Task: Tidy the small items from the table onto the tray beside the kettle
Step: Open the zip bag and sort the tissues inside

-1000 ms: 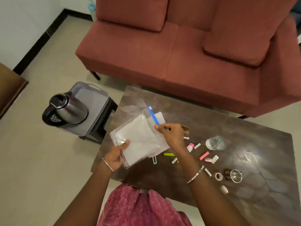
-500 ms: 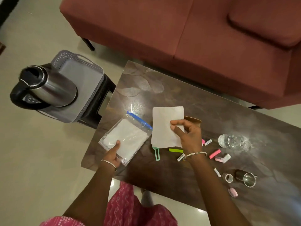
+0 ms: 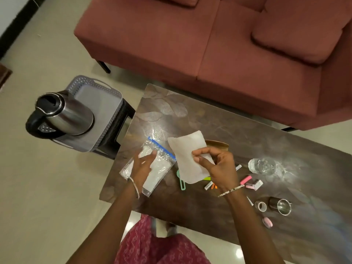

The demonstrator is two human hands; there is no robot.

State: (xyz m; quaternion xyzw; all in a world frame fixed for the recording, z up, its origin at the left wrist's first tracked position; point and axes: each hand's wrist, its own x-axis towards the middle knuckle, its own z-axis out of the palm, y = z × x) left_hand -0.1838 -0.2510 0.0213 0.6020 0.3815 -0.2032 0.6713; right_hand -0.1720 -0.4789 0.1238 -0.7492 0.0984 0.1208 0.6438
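White sheet (image 3: 187,155): 1, soft, edges curling, pinched by right hand (image 3: 219,168) above table (image 3: 190,115). Clear zip bag (image 3: 163,164), blue seal, white contents: 1, at table's left edge, under left hand (image 3: 142,166), fingers extended.

One kettle (image 3: 70,117), one tray (image 3: 102,103), one zip bag (image 3: 162,168), one white sheet (image 3: 187,155), one glass (image 3: 262,166)

right grip (image 3: 219,168) pinching white paper (image 3: 186,155), left grip (image 3: 142,169) on zip bag (image 3: 163,164)
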